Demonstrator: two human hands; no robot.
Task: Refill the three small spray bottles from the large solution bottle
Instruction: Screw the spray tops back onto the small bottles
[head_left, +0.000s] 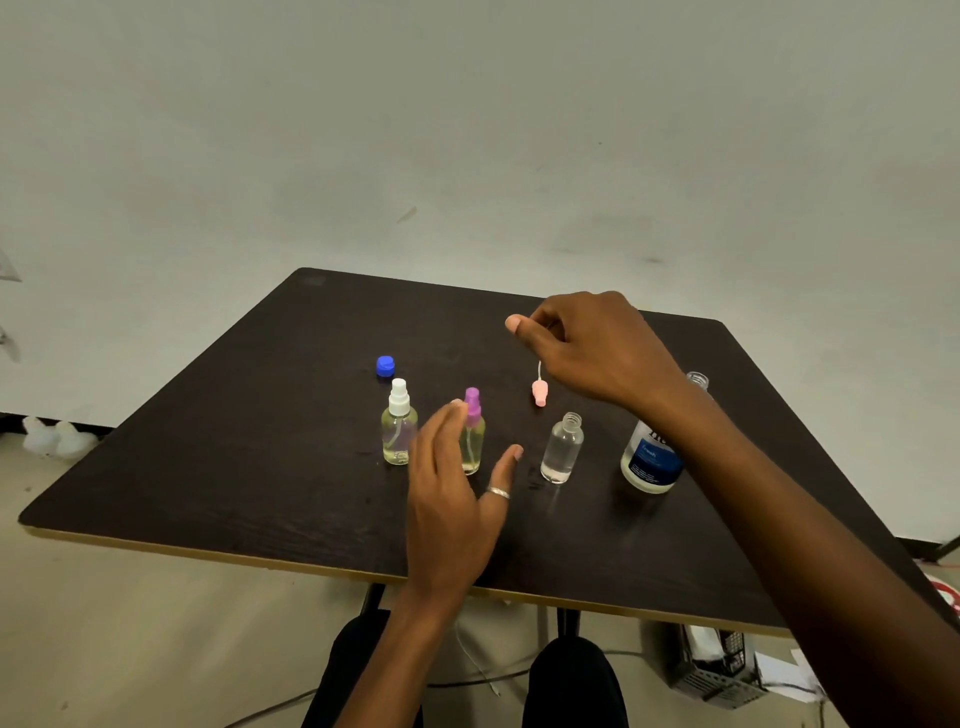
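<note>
Three small bottles stand in a row on the dark table. The white-capped bottle and the purple-capped bottle hold yellowish liquid. The third small bottle is clear and has no cap. Its pink spray head sits just behind it, and its thin tube reaches up to the underside of my right hand. The fingers of that hand are curled and the thumb sticks out; a grip on the tube cannot be made out. My left hand is spread in front of the purple-capped bottle. The large solution bottle, uncapped with a blue label, stands partly behind my right forearm.
A blue cap lies behind the white-capped bottle. The table's near edge runs just above my knees. On the floor at the right are a dark wire basket and papers; a cable trails under the table.
</note>
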